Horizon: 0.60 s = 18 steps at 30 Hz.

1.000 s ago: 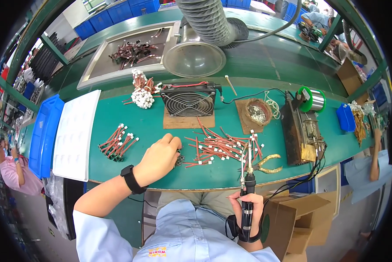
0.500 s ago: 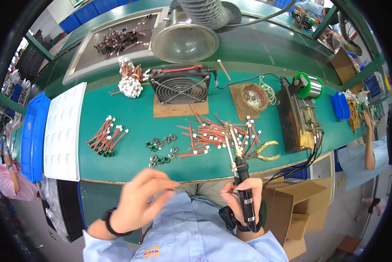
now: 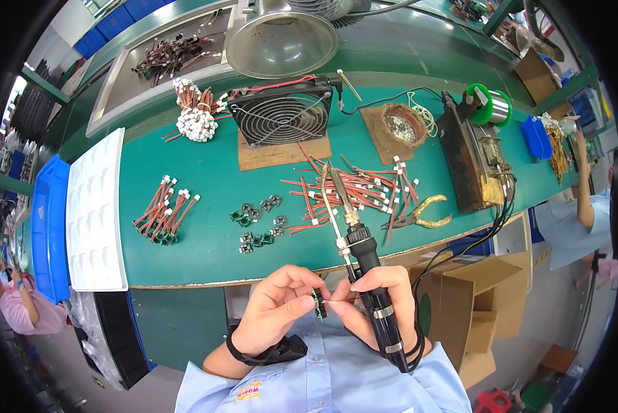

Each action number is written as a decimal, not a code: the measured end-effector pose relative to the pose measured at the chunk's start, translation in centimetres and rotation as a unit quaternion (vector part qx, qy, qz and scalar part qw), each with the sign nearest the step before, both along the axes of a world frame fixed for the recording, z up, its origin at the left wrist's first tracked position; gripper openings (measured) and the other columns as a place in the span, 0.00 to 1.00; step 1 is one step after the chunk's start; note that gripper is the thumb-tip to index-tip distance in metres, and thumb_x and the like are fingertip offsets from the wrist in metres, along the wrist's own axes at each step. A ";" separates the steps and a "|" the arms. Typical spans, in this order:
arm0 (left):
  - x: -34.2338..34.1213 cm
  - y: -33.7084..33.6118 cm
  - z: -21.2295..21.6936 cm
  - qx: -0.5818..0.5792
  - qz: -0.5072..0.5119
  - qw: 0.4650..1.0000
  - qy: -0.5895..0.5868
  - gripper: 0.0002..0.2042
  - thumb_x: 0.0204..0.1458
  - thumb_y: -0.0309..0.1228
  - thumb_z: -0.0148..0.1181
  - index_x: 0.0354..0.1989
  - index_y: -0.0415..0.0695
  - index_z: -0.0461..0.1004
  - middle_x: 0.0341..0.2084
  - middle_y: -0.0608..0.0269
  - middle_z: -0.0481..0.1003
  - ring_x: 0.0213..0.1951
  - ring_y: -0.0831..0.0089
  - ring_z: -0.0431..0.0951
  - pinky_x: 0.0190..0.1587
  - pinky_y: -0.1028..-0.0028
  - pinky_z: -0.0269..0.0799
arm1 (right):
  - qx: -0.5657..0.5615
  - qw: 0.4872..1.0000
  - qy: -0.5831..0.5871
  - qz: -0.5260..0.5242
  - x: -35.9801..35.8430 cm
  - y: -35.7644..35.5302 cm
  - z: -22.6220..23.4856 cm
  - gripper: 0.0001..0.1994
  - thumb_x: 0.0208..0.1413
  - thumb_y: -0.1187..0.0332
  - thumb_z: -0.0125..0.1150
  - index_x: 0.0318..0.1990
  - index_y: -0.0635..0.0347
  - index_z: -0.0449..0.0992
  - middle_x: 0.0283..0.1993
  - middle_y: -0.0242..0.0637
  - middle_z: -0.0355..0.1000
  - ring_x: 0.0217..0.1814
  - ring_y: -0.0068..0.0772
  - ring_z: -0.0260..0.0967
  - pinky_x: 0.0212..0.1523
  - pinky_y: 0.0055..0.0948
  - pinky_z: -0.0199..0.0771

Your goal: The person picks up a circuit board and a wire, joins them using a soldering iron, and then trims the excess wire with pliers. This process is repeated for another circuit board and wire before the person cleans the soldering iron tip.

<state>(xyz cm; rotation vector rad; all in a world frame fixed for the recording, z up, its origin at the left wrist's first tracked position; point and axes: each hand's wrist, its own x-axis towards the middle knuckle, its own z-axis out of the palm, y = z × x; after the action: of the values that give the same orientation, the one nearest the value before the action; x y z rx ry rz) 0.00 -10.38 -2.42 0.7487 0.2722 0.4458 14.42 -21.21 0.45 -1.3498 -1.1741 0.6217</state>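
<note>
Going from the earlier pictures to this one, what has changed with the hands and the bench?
The left hand has drawn back off the bench toward the body, then right to meet the right hand; it now pinches a small green board. The right hand still grips the soldering iron. The fan and pliers stayed put.

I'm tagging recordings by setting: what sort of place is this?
Most likely an electronics assembly workshop: the right hand holds a soldering iron, small circuit boards lie on the green bench near red wires with white connectors, and a green spool of silvery wire is toward the right.
</note>
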 end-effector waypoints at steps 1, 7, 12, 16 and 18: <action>-0.1 0.0 -0.2 -0.008 -0.010 1.000 -0.013 0.09 0.56 0.26 0.55 0.45 0.39 0.69 0.41 0.57 0.71 0.44 0.71 0.71 0.48 0.71 0.66 | 0.007 1.000 -0.026 0.002 -0.2 0.0 0.1 0.22 0.48 0.82 0.63 0.46 0.59 0.57 0.33 0.44 0.72 0.33 0.27 0.74 0.31 0.24 0.74; -0.1 -0.2 -0.2 -0.005 0.002 0.999 -0.032 0.09 0.56 0.27 0.56 0.43 0.39 0.69 0.39 0.58 0.69 0.43 0.71 0.69 0.48 0.71 0.64 | 0.042 0.999 -0.032 0.001 -0.5 0.7 0.6 0.22 0.46 0.82 0.65 0.45 0.61 0.59 0.30 0.43 0.73 0.31 0.28 0.75 0.29 0.25 0.75; -0.3 -0.1 -0.3 0.007 0.004 1.000 -0.013 0.09 0.55 0.29 0.57 0.42 0.39 0.70 0.38 0.59 0.68 0.42 0.72 0.67 0.47 0.71 0.62 | 0.072 0.997 -0.040 -0.008 -0.5 1.3 0.8 0.21 0.44 0.82 0.67 0.43 0.61 0.63 0.28 0.42 0.74 0.29 0.29 0.75 0.29 0.24 0.75; -0.2 -0.2 -0.1 0.019 0.013 1.000 0.003 0.10 0.55 0.30 0.58 0.42 0.39 0.70 0.38 0.59 0.68 0.41 0.72 0.67 0.47 0.72 0.61 | 0.077 0.996 -0.047 -0.020 -0.6 1.2 0.7 0.21 0.43 0.82 0.68 0.42 0.61 0.64 0.28 0.40 0.74 0.29 0.30 0.76 0.29 0.24 0.75; -0.3 -0.3 0.0 0.018 0.012 1.000 0.010 0.10 0.55 0.30 0.58 0.42 0.39 0.70 0.38 0.59 0.68 0.41 0.72 0.67 0.47 0.72 0.61 | 0.078 0.995 -0.049 -0.024 -0.5 1.2 0.6 0.21 0.42 0.82 0.68 0.42 0.61 0.64 0.28 0.40 0.74 0.30 0.30 0.76 0.29 0.24 0.75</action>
<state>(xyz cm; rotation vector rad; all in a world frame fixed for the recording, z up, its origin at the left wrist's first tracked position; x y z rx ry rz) -0.25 -10.68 -2.46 0.7856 0.2926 0.4682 13.88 -20.05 1.03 -1.2827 -1.2387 0.4238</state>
